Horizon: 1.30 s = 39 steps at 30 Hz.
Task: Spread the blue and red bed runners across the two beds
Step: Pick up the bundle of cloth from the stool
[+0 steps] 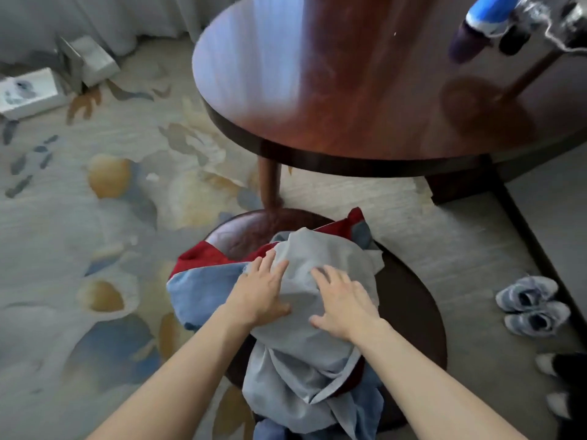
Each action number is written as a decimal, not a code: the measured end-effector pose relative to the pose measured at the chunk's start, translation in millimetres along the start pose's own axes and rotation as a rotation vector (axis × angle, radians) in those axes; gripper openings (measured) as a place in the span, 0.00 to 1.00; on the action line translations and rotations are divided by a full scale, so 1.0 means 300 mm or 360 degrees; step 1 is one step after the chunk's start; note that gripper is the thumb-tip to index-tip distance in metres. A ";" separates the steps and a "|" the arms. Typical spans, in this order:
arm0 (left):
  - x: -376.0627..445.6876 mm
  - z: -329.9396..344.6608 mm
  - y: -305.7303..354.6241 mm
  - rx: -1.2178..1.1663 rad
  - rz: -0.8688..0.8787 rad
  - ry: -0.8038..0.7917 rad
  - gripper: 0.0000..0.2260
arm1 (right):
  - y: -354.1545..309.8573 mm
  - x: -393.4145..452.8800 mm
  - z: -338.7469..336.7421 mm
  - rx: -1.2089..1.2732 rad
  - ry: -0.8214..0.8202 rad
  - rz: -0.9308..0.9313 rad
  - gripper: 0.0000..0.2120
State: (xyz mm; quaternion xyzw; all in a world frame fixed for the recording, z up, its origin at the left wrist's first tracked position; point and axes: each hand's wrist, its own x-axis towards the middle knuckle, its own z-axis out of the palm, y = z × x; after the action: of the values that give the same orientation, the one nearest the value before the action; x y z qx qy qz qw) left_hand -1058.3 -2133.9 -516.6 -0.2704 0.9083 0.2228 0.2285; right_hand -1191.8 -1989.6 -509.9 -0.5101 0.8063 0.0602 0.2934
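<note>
Fabric pile: blue and red bed runners (305, 312) all bunched up together on a dark round chair seat (409, 300), pale grey-blue lining side on top, red bits poking out at the back and left, some of it hanging over the front edge.
Left hand (259, 293): flat on the heap, fingers straight and a bit spread, pressing on the cloth, not curled round anything.
Right hand (341, 308): same deal, fingers splayed and resting on top of the bundle, no pinch or grip that I can see.
Where the runners are: still on the chair, right in front of the person, just below the big round wooden tabletop (365, 90).
Beds: none in view, so can't say what state they're in.
Progress: honestly looks like square one. Nothing's spread out, the two runners aren't even separated, and neither is lifted.
What's left: pretty much everything, I'd guess: grab the pile, sort red from blue, carry them over, lay one across each bed.
Other stuff: patterned carpet (104, 233), a pair of grey sneakers (530, 304) off to the right, a couple of white boxes (28, 92) by the curtain.
</note>
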 end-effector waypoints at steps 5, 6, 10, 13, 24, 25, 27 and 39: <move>0.187 0.117 -0.050 0.0088 0.0094 -0.0100 0.56 | 0.036 0.149 0.156 -0.0073 -0.0032 0.0034 0.49; 0.210 0.143 -0.034 0.0114 0.0096 -0.0110 0.56 | 0.039 0.167 0.180 -0.0088 0.0002 0.0051 0.46; 0.266 0.214 0.042 0.0250 0.0013 0.0142 0.38 | 0.049 0.200 0.245 -0.0055 0.0199 0.0093 0.19; 0.256 0.202 0.069 0.0202 0.0098 0.0135 0.19 | 0.062 0.195 0.246 0.0034 0.0201 0.0048 0.19; 0.060 0.022 -0.039 0.0045 0.0384 -0.0098 0.16 | 0.045 0.181 0.154 0.0042 0.0083 -0.0008 0.49; 0.049 0.026 -0.047 0.0059 0.0368 -0.0077 0.15 | 0.032 0.186 0.155 0.0040 0.0028 -0.0022 0.42; 0.035 0.038 -0.060 0.0085 0.0355 0.0021 0.13 | 0.016 0.184 0.160 0.0084 0.0025 -0.0043 0.24; 0.028 0.106 -0.051 0.0004 0.0261 0.0026 0.18 | -0.016 0.093 0.100 0.0312 0.0258 -0.0350 0.26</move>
State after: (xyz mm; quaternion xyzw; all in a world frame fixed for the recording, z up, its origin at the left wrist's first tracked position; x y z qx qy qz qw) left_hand -1046.0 -2131.9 -550.8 -0.1965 0.9296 0.2374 0.2024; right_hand -1184.0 -2002.0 -548.5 -0.5674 0.7686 -0.0927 0.2806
